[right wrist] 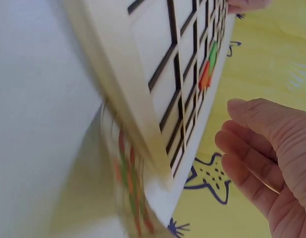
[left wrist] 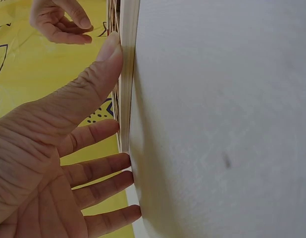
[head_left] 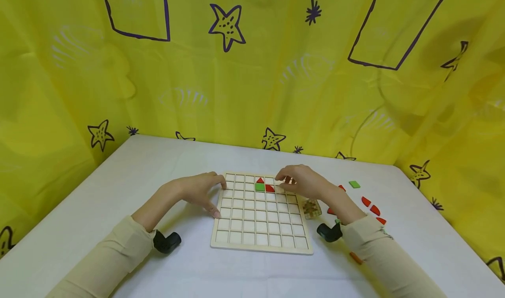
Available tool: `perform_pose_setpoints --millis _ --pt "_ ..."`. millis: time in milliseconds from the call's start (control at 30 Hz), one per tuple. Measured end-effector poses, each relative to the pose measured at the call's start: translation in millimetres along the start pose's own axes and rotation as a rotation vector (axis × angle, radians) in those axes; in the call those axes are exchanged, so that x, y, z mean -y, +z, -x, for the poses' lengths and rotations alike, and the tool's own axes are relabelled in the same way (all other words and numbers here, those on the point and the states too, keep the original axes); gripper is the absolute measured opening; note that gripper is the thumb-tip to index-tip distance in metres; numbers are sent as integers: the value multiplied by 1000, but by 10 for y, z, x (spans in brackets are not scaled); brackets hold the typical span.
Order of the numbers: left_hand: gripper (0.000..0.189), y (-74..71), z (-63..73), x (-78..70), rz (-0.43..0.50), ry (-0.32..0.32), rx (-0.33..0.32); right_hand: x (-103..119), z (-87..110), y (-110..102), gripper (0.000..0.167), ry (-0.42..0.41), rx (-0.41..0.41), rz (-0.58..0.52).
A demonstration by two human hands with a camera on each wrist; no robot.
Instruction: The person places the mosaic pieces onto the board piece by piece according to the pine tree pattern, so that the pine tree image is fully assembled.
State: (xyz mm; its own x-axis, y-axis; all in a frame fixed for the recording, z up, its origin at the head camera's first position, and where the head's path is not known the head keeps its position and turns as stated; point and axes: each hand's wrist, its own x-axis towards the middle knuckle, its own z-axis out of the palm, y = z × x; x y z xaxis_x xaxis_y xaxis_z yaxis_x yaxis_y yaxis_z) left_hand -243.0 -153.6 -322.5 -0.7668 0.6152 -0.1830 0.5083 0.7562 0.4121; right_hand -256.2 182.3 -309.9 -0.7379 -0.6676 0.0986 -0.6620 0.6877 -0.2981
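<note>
A pale wooden board with a square grid (head_left: 261,248) lies flat on the white table. Near its far edge a green square (head_left: 260,186) fills one cell, with a red triangle (head_left: 260,180) in the cell beyond it and a red piece with a slanted side (head_left: 270,188) to the right. My left hand (head_left: 199,193) touches the board's left edge with thumb and fingertips spread. Over the far right corner hovers my right hand (head_left: 304,182), fingers loosely bent; its thumb and fingertips stand apart with nothing between them in the right wrist view.
A patterned card (head_left: 311,209) lies against the board's right side. Farther right are scattered red pieces (head_left: 375,210), a green piece (head_left: 354,184) and an orange-red piece (head_left: 356,258), some partly hidden by the right arm. A yellow curtain (head_left: 252,92) hangs behind the table.
</note>
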Motion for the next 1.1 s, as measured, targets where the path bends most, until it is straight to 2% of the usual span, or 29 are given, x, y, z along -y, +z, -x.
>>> perform_pose_setpoints --millis 300,533,833,1100 --pt "70 -7 -2 8 2 -4 0 -127 227 -114 20 34 -75 4" --pt "70 -5 11 -7 6 -16 4 -253 413 -149 20 26 -125 11" --pt "71 -12 13 -11 3 -14 6 -402 628 -174 20 74 -152 29" --pt "71 -12 8 -9 1 -5 6 -526 808 -218 24 127 -130 20"
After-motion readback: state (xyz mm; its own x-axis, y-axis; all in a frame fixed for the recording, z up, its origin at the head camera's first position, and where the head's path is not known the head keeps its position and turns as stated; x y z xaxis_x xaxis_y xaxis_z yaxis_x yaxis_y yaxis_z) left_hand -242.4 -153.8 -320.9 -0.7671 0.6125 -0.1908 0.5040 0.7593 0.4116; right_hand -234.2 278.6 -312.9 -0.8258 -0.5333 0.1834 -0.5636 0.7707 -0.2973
